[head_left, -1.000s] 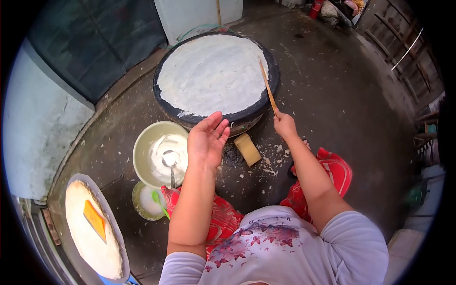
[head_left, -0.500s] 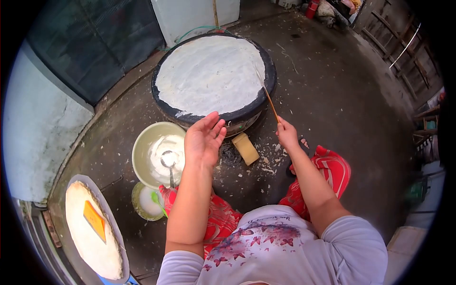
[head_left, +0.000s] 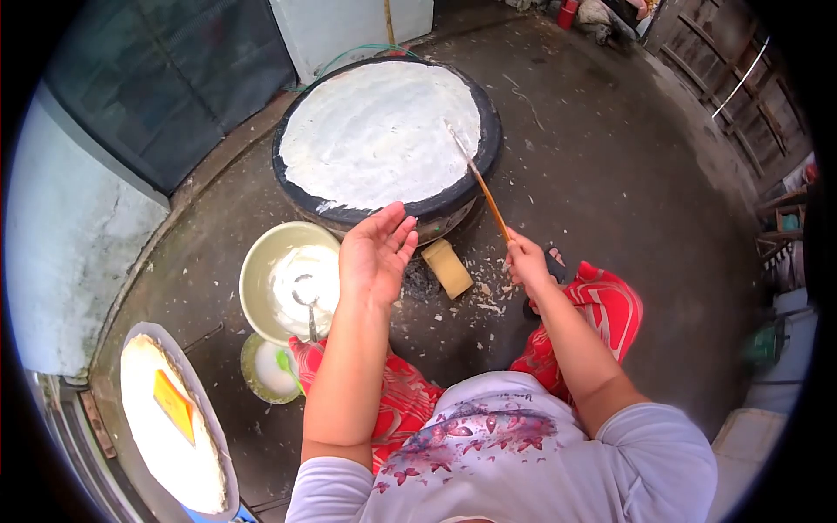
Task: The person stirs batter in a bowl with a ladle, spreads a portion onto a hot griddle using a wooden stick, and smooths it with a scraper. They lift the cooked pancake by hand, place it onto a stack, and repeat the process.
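Observation:
A wide white sheet of batter point(head_left: 375, 131) covers most of a round black griddle point(head_left: 490, 131) in front of me. My right hand point(head_left: 527, 260) is closed around the handle of a long thin spatula point(head_left: 488, 200). Its pale blade reaches over the right part of the sheet. Palm up, my left hand point(head_left: 377, 253) is held out near the griddle's front rim, fingers spread and holding nothing. Beside it on the left is a pale bowl point(head_left: 253, 270) of white batter with a metal ladle point(head_left: 311, 318) in it.
A smaller bowl point(head_left: 253, 375) of whitish liquid with a green utensil stands nearer me. At lower left, a stack of thin flat rounds point(head_left: 148, 418) carries an orange scraper point(head_left: 174, 405). A yellow block point(head_left: 447, 268) lies before the griddle, among scattered flakes on the floor.
The spatula's blade has swung a little left, further over the batter sheet, and its face shows differently. My left hand keeps its pose. The view has shifted slightly.

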The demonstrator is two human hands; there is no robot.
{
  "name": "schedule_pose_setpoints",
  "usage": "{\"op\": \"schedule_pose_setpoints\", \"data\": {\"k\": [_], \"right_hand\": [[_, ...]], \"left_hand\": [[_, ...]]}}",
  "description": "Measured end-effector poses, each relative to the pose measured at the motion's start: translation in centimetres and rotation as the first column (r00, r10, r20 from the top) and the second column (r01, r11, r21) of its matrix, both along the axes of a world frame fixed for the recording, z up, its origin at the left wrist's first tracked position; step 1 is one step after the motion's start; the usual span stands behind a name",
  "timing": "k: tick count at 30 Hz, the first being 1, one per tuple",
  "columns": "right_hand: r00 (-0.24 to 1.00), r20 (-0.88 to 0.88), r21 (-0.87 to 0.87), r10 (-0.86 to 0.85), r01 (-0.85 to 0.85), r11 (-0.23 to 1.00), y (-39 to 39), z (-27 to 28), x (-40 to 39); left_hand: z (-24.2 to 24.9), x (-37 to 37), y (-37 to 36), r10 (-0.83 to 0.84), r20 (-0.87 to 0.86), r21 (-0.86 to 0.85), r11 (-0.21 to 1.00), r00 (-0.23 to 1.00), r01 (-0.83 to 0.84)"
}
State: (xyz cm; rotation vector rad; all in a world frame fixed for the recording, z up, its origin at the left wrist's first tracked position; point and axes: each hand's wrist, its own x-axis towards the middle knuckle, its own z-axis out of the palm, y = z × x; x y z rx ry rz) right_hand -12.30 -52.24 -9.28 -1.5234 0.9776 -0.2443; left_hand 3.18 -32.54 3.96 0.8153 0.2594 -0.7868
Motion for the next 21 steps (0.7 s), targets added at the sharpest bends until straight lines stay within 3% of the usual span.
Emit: {"op": "schedule_pose_setpoints", "data": {"k": [2, 7, 12, 16, 21], "right_hand": [[0.984, 0.079, 0.254, -0.16, 0.135, 0.958, -0.2, 1.0, 0.1], [0.976, 0.157, 0.204, -0.154, 0.12, 0.972, 0.0, 1.0, 1.4], [0.979, 0.16, 0.145, 0.129, -0.153, 0.978, 1.7, 1.5, 2.8], [0.956, 0.167, 0.115, 0.241, -0.262, 0.958, 3.1, 2.3, 4.7], [0.958, 0.134, 0.096, 0.253, -0.266, 0.959, 2.8, 2.7, 7.3]], "left_hand": [[-0.1, 0.0, 0.1, -0.007, -0.003, -0.007, 1.0, 1.0, 0.007], [-0.2, 0.1, 0.3, 0.016, -0.011, -0.006, 1.0, 1.0, -0.016], [0.1, -0.2, 0.2, 0.048, -0.013, 0.003, 0.999, 0.999, -0.048], [0.0, -0.4, 0.0, 0.047, -0.04, -0.009, 0.999, 0.998, -0.047], [0.1, 0.0, 0.2, 0.046, -0.047, -0.025, 0.999, 0.998, -0.047]]}}
